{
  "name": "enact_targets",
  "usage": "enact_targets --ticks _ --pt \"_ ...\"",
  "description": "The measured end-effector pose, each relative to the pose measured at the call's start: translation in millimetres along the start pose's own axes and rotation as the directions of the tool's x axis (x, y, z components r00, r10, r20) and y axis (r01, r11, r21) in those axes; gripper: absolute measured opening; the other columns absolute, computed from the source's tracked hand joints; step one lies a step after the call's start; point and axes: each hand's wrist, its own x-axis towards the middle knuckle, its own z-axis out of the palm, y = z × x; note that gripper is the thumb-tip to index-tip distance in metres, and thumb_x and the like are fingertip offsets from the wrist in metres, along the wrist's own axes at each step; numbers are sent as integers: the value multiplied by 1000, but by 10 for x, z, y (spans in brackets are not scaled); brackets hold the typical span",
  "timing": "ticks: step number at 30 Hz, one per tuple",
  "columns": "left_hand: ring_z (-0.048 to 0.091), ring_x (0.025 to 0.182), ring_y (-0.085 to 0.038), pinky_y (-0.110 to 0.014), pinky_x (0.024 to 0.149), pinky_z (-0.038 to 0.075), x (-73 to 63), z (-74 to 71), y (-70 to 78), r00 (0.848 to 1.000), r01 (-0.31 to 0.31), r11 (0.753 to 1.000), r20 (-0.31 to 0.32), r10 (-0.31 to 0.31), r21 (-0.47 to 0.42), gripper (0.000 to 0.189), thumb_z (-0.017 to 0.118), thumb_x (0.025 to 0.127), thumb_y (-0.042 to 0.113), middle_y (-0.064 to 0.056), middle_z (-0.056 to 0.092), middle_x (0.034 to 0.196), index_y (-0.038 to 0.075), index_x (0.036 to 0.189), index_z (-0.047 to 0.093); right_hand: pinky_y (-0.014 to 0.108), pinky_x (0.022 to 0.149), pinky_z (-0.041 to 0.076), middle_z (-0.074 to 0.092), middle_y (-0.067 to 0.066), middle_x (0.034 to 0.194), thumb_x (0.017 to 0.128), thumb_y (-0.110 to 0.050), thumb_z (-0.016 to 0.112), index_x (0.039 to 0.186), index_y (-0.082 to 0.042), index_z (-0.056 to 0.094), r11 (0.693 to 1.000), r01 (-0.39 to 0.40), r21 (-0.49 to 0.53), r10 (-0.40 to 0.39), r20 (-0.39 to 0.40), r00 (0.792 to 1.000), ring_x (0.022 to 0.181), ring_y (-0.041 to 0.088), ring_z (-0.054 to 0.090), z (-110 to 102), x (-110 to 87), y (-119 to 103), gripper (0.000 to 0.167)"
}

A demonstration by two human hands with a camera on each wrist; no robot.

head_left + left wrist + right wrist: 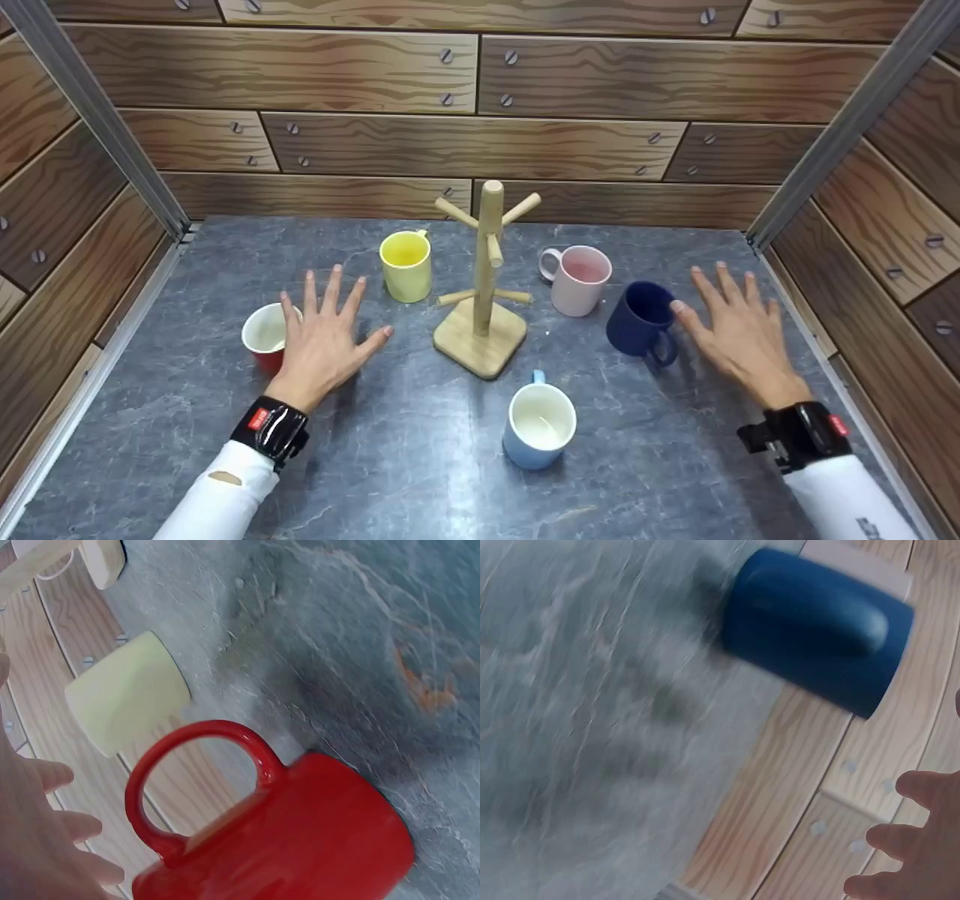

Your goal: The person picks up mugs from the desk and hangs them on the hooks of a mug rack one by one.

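My left hand (321, 346) is spread flat above the table, partly covering a red mug (268, 339) with a white inside. The left wrist view shows that mug (300, 832) upright, its handle towards the fingers. On the right, my other hand (739, 330) has its fingers spread beside a dark blue mug (637, 322), the thumb overlapping its rim in the head view. Neither hand holds anything. Between them a wooden mug tree (486, 277) with several bare pegs stands on its square base. A light blue mug (534, 442) stands in front of it.
Behind the left hand is a yellow mug (409, 274), left of the mug tree. A pink mug (577, 289) stands to its right, near the dark blue one. Wood-patterned walls (375, 75) and metal posts (97, 112) enclose the grey table (405, 465).
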Motion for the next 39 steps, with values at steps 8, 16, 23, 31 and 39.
enact_targets --ticks 8,16,23,31,39 --pt "2 156 -53 -79 117 0 5 18 46 1000 -13 1000 6 13 12 95 43 95 80 -19 10 173 18 165 29 82 113 5 15 23 170 106 -61 42 164 -15 30 994 106 -2 -106 -16 994 152 59 7 23 -106 -382 75" --pt "4 156 -53 -78 118 -1 -5 46 56 1000 -12 1000 6 11 13 95 44 94 80 -19 13 172 19 165 29 78 116 8 17 17 171 101 -63 52 163 -18 33 977 212 -3 -212 21 977 154 53 11 119 -241 -813 79" --pt "7 155 -53 -78 118 4 -14 57 58 1000 -17 1000 -15 17 8 94 45 94 79 -20 16 172 18 165 32 75 118 16 26 17 168 96 -66 59 161 -17 38 937 350 20 -350 19 936 153 50 21 225 -401 -1174 84" --pt "3 156 -52 -79 117 3 -26 64 79 1000 -15 1000 -7 15 -8 92 51 95 75 -19 13 172 18 164 32 73 114 30 35 13 166 92 -73 58 158 -25 46 881 473 0 -473 17 881 151 47 32 338 -568 -1529 83" --pt "3 156 -51 -78 118 1 -38 74 78 1000 -17 1000 -9 17 -25 92 47 95 77 -18 13 173 19 165 31 72 111 36 40 12 164 91 -78 54 156 -30 48 860 509 34 -511 52 858 147 47 38 438 -687 -1768 82"
